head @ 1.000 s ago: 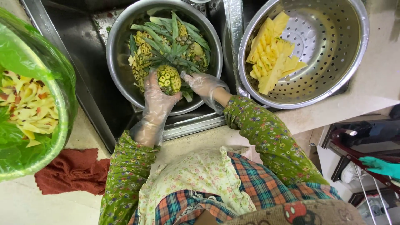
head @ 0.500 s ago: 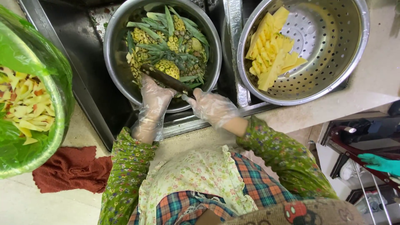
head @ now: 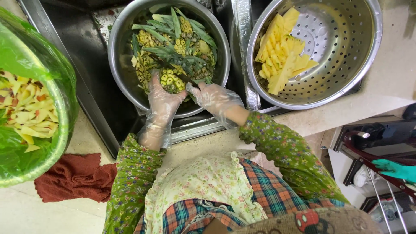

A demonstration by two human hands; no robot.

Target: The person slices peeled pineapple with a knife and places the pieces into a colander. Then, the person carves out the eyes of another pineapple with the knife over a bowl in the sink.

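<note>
Both my hands wear thin clear plastic gloves. My left hand (head: 161,103) cups a partly peeled pineapple (head: 172,80) at the near side of a steel bowl (head: 119,82), which holds several pineapples with green crowns. My right hand (head: 215,99) is beside it on the right, closed on a dark knife (head: 185,78) that lies across the fruit. Most of the blade is hidden among the leaves.
The bowl sits in a dark sink (head: 86,52). To the right stands a steel colander (head: 346,82) with yellow pineapple pieces (head: 281,56). A green-lined basin (head: 65,121) of peel scraps is at the left, above a red cloth (head: 73,177). Another person's teal-gloved hand (head: 396,170) shows at far right.
My right hand drew back toward me with the knife, then returned into the bowl beside the left. My left hand stayed on the pineapple at the bowl's near side.
</note>
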